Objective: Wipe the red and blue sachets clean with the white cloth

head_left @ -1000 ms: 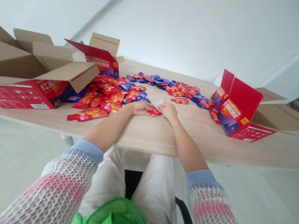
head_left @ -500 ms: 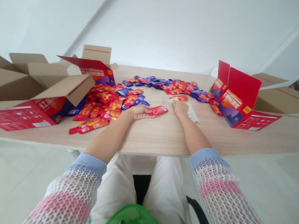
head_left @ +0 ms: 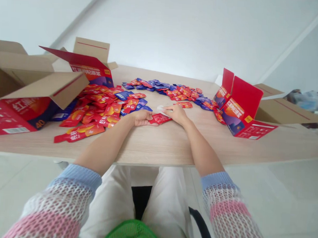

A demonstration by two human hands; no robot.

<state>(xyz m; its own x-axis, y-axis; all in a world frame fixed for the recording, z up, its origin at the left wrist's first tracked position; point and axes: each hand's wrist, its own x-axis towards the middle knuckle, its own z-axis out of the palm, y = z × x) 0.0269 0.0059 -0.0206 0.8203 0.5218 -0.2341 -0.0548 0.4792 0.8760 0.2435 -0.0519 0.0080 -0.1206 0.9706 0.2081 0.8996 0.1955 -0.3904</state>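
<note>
My left hand (head_left: 143, 118) grips one end of a red sachet (head_left: 160, 118) just above the table, in the middle of the head view. A white tissue (head_left: 162, 110) is bunched under the fingers of my right hand (head_left: 177, 114), which presses it onto the sachet's far side. Close by on the left lies a heap of red and blue sachets (head_left: 106, 107). One loose red sachet (head_left: 184, 104) rests just beyond my right hand.
An open carton (head_left: 23, 115) stands at the left, with another red carton (head_left: 92, 71) behind it. A third open carton (head_left: 239, 112) is at the right. Along the back of the table (head_left: 157, 151) runs a row of red and purple sachets (head_left: 160, 86).
My right hand has picked the tissue up off the table and brought it left onto the sachet. My left hand still holds the sachet. The view has turned slightly to the right.
</note>
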